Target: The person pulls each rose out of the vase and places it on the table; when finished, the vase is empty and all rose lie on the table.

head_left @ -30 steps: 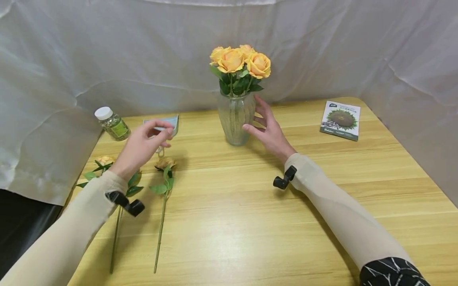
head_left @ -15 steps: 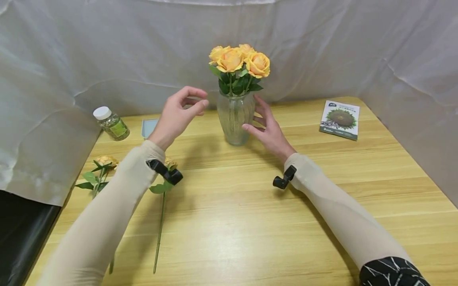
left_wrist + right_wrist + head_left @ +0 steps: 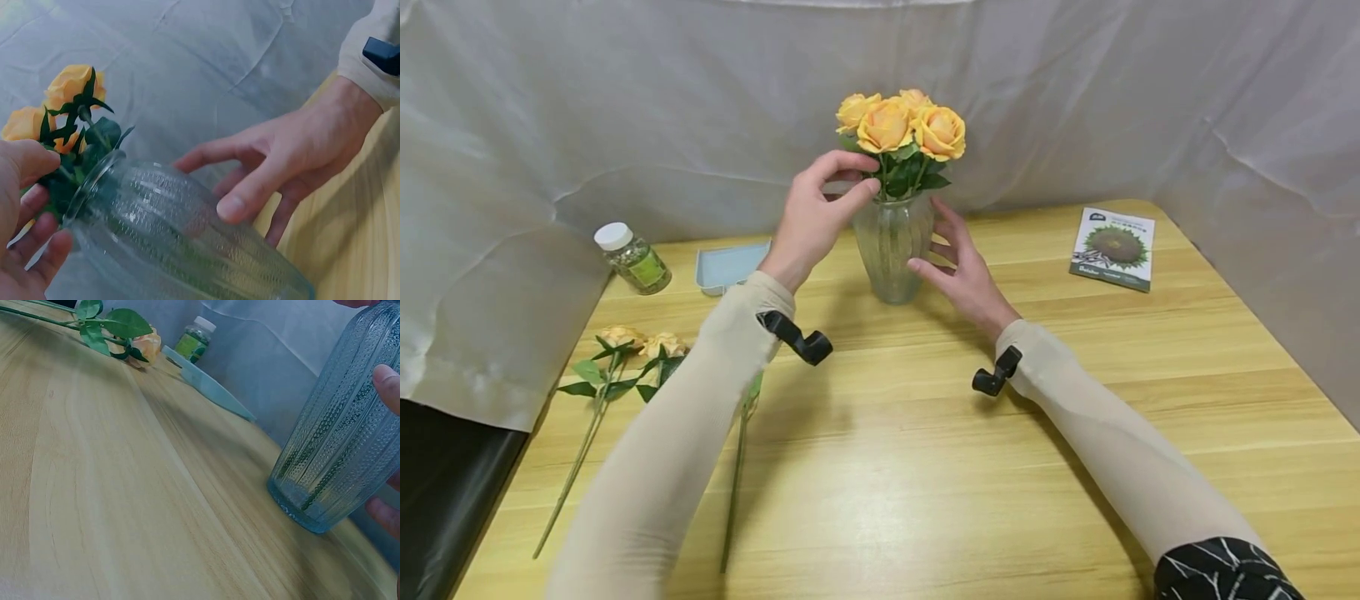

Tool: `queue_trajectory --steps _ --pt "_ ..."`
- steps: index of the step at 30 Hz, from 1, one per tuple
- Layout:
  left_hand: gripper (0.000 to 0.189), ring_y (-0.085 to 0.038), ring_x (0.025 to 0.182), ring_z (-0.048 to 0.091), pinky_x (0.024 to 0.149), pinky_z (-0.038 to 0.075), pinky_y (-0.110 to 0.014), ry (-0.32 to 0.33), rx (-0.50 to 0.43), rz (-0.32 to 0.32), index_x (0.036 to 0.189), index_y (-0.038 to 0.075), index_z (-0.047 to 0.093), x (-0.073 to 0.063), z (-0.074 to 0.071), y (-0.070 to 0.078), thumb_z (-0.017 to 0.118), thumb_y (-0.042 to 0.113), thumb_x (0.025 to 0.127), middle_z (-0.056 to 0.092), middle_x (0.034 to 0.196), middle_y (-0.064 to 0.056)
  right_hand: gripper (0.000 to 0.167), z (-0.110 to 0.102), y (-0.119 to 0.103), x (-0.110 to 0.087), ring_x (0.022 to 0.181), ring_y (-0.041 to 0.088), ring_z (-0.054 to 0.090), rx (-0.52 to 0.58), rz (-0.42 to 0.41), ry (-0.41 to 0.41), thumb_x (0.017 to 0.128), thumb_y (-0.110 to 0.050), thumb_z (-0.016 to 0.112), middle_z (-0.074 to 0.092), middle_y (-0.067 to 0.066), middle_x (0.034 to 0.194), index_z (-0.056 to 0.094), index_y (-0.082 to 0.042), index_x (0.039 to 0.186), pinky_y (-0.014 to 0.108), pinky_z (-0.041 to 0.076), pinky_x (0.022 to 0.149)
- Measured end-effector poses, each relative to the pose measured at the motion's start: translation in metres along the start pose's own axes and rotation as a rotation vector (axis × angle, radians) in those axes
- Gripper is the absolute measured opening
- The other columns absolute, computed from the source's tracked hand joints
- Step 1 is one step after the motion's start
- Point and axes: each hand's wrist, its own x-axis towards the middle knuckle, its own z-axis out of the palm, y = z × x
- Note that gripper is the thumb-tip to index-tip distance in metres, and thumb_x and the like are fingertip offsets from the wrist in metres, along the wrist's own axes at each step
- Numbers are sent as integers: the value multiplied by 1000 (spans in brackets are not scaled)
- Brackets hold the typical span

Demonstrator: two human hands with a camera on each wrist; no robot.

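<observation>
A ribbed clear glass vase (image 3: 887,258) stands upright near the back of the table, with several yellow roses (image 3: 885,125) in it. My right hand (image 3: 966,279) holds the vase's right side, the thumb on the front and the fingers round behind. My left hand (image 3: 812,208) is at the vase's mouth, thumb and fingers parted about the green leaves (image 3: 62,194) below the blooms. In the right wrist view, stem ends show through the glass near the vase's base (image 3: 306,506).
Loose roses (image 3: 662,343) lie on the left of the table, partly behind my left forearm. Behind them are a white-capped jar (image 3: 634,260) and a pale blue tray (image 3: 718,265). A seed packet (image 3: 1112,248) with a sunflower picture lies at the back right.
My left hand has moved right and up, from over the loose roses to the leaves at the vase's mouth. The right hand stays on the vase.
</observation>
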Motion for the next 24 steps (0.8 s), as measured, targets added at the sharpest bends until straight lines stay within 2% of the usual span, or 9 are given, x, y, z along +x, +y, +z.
queue_trajectory --steps 5,10,17,24 --pt "30 -9 125 60 103 55 -30 -17 72 6 133 17 76 5 11 3 73 27 105 69 138 3 89 0 1 -2 154 37 48 4 6 -3 106 -23 75 37 10 173 20 -51 170 61 45 124" --pt "28 -9 122 60 97 55 -27 -7 128 12 133 20 77 8 16 3 71 27 107 70 136 4 89 0 1 -3 154 37 48 6 15 -3 105 -25 75 37 9 173 20 -51 170 61 45 124" --pt "22 -10 115 65 91 55 -28 69 100 66 128 15 78 12 18 2 68 15 107 74 130 2 89 0 2 -3 154 37 48 9 6 -1 106 -23 74 37 10 174 20 -46 172 62 45 123" --pt "17 -10 107 66 90 55 -26 136 93 62 122 11 74 17 19 3 68 12 106 73 122 -1 89 0 3 -1 153 37 49 14 -8 1 106 -22 74 38 11 173 20 -45 172 62 46 122"
